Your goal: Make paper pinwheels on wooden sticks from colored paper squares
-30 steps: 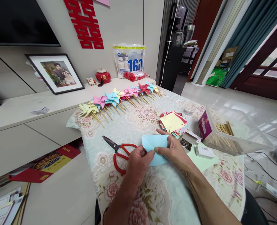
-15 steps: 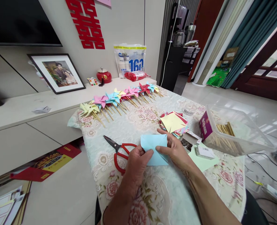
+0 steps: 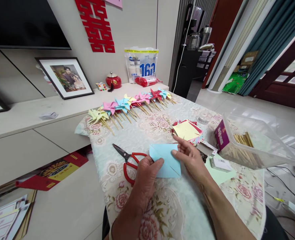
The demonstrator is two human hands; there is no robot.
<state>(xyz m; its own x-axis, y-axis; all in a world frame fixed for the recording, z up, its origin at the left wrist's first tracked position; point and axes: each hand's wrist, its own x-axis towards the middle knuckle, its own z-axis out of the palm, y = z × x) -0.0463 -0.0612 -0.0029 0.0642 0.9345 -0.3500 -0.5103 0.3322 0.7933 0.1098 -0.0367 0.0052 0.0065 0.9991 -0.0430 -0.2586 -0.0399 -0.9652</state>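
A light blue paper square (image 3: pixel 165 160) with diagonal cuts lies flat between my hands, just above the flowered tablecloth (image 3: pixel 137 133). My left hand (image 3: pixel 145 175) pinches its lower left edge. My right hand (image 3: pixel 191 159) holds its right side with thumb and fingers. Red-handled scissors (image 3: pixel 127 160) lie just left of my left hand. A stack of coloured paper squares (image 3: pixel 187 130) sits behind my right hand.
A row of finished paper pinwheels (image 3: pixel 130 105) on sticks lies along the table's far edge. A clear plastic tub (image 3: pixel 252 140) with wooden sticks stands at the right, beside a small tin of pins (image 3: pixel 201 155), a white box (image 3: pixel 218 163) and a green sheet (image 3: pixel 221 175).
The blue paper was folded over a second ago; it is now opened out flat between my hands. The view has shifted slightly right.
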